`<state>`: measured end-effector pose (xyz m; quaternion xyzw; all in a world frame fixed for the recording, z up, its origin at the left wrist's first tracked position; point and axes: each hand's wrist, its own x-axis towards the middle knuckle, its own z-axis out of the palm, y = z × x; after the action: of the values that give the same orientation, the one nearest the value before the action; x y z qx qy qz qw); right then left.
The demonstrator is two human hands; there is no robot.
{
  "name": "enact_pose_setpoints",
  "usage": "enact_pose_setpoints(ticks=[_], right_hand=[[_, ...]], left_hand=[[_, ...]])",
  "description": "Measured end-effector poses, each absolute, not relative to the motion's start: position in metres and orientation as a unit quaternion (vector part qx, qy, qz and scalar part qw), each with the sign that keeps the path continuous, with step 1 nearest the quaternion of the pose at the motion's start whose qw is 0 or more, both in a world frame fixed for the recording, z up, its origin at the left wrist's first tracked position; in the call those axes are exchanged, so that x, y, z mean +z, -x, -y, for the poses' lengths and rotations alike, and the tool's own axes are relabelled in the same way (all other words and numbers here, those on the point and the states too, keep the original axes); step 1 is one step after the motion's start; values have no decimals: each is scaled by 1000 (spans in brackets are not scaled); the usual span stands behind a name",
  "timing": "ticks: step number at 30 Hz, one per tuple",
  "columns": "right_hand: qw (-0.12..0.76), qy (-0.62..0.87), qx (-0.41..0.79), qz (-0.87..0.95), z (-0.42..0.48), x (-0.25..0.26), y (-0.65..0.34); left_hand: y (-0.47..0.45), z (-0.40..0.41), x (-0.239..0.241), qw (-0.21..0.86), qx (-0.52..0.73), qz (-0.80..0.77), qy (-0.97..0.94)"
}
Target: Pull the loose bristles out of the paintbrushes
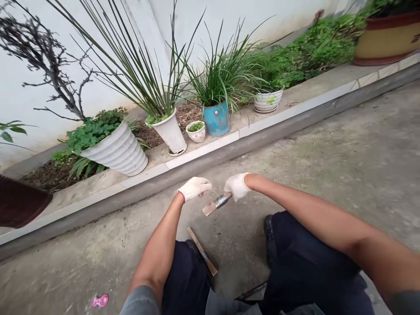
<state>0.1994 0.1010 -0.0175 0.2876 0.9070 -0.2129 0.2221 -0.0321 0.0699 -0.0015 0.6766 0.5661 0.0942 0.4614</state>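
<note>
White-gloved right hand (236,186): closed on flat, silver-wound wooden stick (210,208) | white-gloved left hand (196,188): pinched on thin strand (215,192)

Left to right along a tile-edged ledge (203,152), I see a ribbed white planter (120,150), a tapered white pot (169,132), a blue grass-filled pot (216,121) and a yellow-and-red planter (387,42).
</note>
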Motion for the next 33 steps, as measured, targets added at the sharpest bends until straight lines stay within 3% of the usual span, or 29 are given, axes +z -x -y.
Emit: enact_pose_setpoints(ticks=[5, 9, 12, 17, 21, 25, 29, 33], right_hand=[[74, -320, -371, -868, -107, -3, -213], [-33, -482, -336, -809, -125, 7, -212], [-22, -573, -225, -787, -141, 2, -216], [59, -606, -140, -781, -153, -17, -227], [156, -536, -109, -823, -145, -21, -227], [198, -445, -112, -866, -132, -20, -225], [163, -369, -211, -891, -123, -17, -229], [62, -358, -317, -876, -118, -13, -234]], left_hand=[[28, -71, -11, 530, 181, -516, -648], [14, -69, -8, 526, 232, -536, -618], [1, -65, -9, 509, 195, -564, -620], [-13, -64, -17, 474, 106, -553, -677], [-7, -71, -14, 389, 102, -575, -712], [8, -77, -7, 261, 80, -557, -784], [18, -77, -9, 276, 91, -540, -790], [16, -72, -12, 407, 147, -517, -738]])
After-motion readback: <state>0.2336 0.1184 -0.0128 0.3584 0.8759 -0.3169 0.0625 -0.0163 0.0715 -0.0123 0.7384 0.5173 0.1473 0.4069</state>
